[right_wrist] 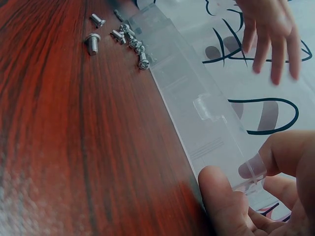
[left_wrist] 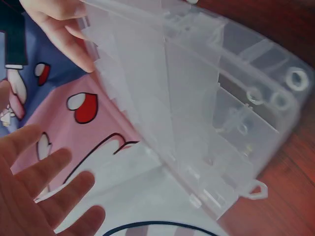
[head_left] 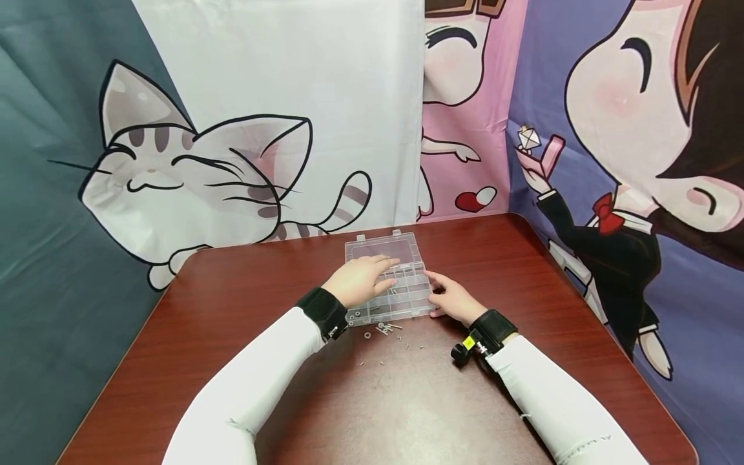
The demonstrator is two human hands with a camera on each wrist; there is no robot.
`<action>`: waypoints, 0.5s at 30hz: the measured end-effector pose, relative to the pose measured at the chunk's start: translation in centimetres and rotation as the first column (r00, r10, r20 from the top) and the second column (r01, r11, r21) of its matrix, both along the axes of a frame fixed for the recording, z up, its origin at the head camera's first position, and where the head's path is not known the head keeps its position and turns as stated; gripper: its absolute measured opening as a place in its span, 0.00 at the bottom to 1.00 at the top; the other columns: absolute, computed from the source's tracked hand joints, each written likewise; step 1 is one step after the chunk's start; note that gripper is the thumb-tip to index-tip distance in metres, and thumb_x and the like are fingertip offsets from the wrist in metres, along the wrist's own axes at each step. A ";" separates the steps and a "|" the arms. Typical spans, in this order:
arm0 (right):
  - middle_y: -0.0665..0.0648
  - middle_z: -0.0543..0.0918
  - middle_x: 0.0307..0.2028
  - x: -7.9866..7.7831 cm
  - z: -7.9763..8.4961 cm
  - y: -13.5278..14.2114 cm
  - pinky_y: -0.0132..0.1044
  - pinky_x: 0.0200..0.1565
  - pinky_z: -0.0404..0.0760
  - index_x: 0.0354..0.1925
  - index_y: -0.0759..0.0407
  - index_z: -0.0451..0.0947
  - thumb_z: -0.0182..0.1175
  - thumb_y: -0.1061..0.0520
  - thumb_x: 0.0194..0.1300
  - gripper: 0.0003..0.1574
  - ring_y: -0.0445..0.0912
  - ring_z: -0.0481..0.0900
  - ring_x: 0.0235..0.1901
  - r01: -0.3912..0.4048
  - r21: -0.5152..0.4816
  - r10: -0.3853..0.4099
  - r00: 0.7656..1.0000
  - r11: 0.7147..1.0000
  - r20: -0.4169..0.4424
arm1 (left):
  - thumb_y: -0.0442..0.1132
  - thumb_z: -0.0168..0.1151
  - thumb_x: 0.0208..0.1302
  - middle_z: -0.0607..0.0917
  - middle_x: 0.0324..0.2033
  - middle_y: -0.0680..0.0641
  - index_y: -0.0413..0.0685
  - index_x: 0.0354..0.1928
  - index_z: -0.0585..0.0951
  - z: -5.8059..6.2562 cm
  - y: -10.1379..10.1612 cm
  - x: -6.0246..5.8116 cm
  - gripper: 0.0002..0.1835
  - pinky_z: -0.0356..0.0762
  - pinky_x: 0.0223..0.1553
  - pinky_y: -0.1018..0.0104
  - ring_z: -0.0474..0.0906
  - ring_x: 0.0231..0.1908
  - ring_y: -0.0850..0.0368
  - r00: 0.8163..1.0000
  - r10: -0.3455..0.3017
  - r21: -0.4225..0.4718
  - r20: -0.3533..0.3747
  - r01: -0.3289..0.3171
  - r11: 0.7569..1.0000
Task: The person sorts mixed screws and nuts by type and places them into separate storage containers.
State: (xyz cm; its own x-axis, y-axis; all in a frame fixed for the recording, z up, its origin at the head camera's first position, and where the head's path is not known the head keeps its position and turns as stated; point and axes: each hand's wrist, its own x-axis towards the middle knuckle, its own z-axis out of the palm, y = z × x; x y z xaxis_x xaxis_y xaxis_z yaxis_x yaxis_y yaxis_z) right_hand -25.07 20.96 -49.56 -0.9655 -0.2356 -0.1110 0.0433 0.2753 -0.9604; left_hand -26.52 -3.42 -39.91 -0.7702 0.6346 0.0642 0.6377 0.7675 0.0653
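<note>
A clear plastic compartment box (head_left: 414,295) lies on the table, its lid (head_left: 401,244) swung back at the far side. My right hand (head_left: 456,302) grips the box's right end; in the right wrist view the thumb (right_wrist: 216,187) presses the near wall and the fingers curl round the end. My left hand (head_left: 360,281) hovers over the box's left part, fingers spread and holding nothing, as the left wrist view also shows. Rings that look like washers or nuts (left_wrist: 298,78) sit in a left compartment. Screws (right_wrist: 93,43) lie near the box's front edge.
The brown wooden table (head_left: 232,336) bears a loose ring-shaped washer or nut (head_left: 367,335) and several tiny pieces of hardware (head_left: 382,363) in front of the box. Cartoon-printed cloth (head_left: 360,97) hangs along the table's back and sides.
</note>
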 end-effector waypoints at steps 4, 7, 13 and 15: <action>0.70 0.67 0.56 0.1 0.0 0.0 0.41 0.34 0.85 0.75 0.56 0.57 0.52 0.70 0.63 0.44 0.50 0.78 0.33 0.001 -0.006 -0.001 1.000 1.000 -0.002 | 0.65 0.50 0.70 0.65 0.72 0.47 0.62 0.76 0.60 0.3 -1.4 1.9 0.37 0.59 0.68 0.48 0.63 0.70 0.47 0.999 -0.020 0.005 -0.048 0.020 1.000; 0.70 0.67 0.56 0.1 0.0 0.0 0.41 0.34 0.85 0.76 0.57 0.56 0.52 0.70 0.63 0.44 0.49 0.78 0.33 -0.004 -0.018 0.004 1.000 1.000 -0.006 | 0.68 0.48 0.69 0.62 0.74 0.47 0.62 0.77 0.57 0.2 -2.4 3.3 0.40 0.56 0.69 0.47 0.60 0.71 0.46 0.994 -0.051 -0.004 -0.097 0.051 0.999; 0.70 0.66 0.57 0.1 0.1 0.0 0.41 0.34 0.85 0.76 0.55 0.56 0.52 0.70 0.64 0.44 0.50 0.77 0.34 -0.003 -0.015 0.003 1.000 1.000 -0.001 | 0.70 0.48 0.67 0.61 0.74 0.48 0.62 0.77 0.56 -0.5 -3.5 6.0 0.42 0.54 0.70 0.48 0.58 0.72 0.48 0.990 -0.080 -0.016 -0.113 0.078 0.997; 0.70 0.66 0.57 0.2 0.1 -0.1 0.41 0.33 0.85 0.76 0.55 0.56 0.52 0.70 0.63 0.44 0.50 0.77 0.35 -0.001 -0.019 0.001 1.000 1.000 -0.001 | 0.70 0.49 0.67 0.62 0.74 0.47 0.61 0.77 0.56 -0.8 -3.8 6.5 0.42 0.54 0.70 0.48 0.58 0.72 0.47 0.990 -0.087 -0.006 -0.108 0.087 0.996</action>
